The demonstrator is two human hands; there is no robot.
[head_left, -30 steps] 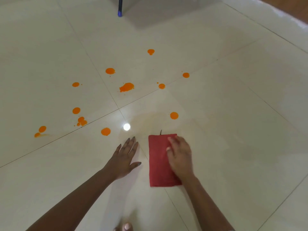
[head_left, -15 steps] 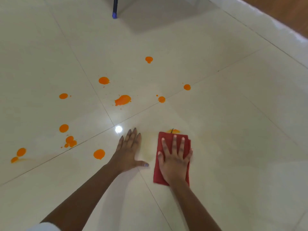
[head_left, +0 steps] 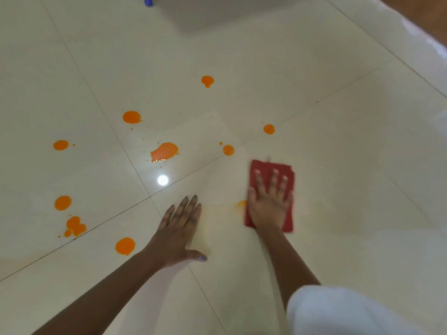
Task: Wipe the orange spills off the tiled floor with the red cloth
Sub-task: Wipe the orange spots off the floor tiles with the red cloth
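The folded rectangular red cloth [head_left: 268, 169] has slid forward along the glossy cream tiled floor [head_left: 350, 153] under the right hand [head_left: 268, 206]. A second ago a round orange drop lay just ahead of the cloth; half a second ago the cloth covered it. Now only a small blurred orange smear [head_left: 242, 203] shows at the cloth's left edge, with a faint yellowish film on the tile around it. That drop looks mostly lifted, though probably another pass is needed there.

The right hand's fingers [head_left: 274, 180] lie straight and slightly spread, pressing the cloth flat rather than gripping it. The left hand [head_left: 177, 230] rests flat on the floor well left of the cloth, fingers straight and close together, thumb out, holding nothing.

The cloth lies flat on the tile, its far edge just short of a small orange drop [head_left: 228, 149] on the grout line. The large orange splash [head_left: 164, 151] and the other orange spills [head_left: 125, 246] are untouched, so the task seems at an early stage.
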